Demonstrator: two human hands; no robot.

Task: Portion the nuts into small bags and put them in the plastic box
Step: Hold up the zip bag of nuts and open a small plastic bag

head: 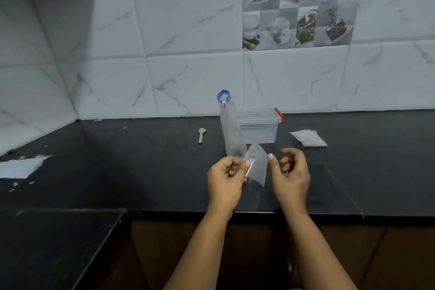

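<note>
Hands meet at frame centre above the dark desk (pixel 141 160). Left hand (pixel 226 179) pinches a small clear bag (pixel 257 167) between thumb and curled fingers at the bag's left edge; same hand also seems to hold the bottom of a tall clear strip or pouch (pixel 231 134) that stands up from it, topped by a blue clip (pixel 224 96). Contents of both too blurry to tell. Right hand (pixel 290 176) sits just right of the small bag, fingers curled, thumb tip at or near the bag's right edge; actual contact can't be told. Plastic box (pixel 259 126), clear with a red latch (pixel 279 113) on its right end, sits on the desk behind the hands, centre frame, partly behind the tall strip; lid state unclear. Small wooden spoon (pixel 201 135) lies on the desk left of the box, apart from it. Flat stack of clear bags (pixel 308 138) lies right of the box. White paper scrap (pixel 21 167) at far left of the desk. White marble-look tiled wall (pixel 188 30) behind, picture tiles at upper right.
</note>
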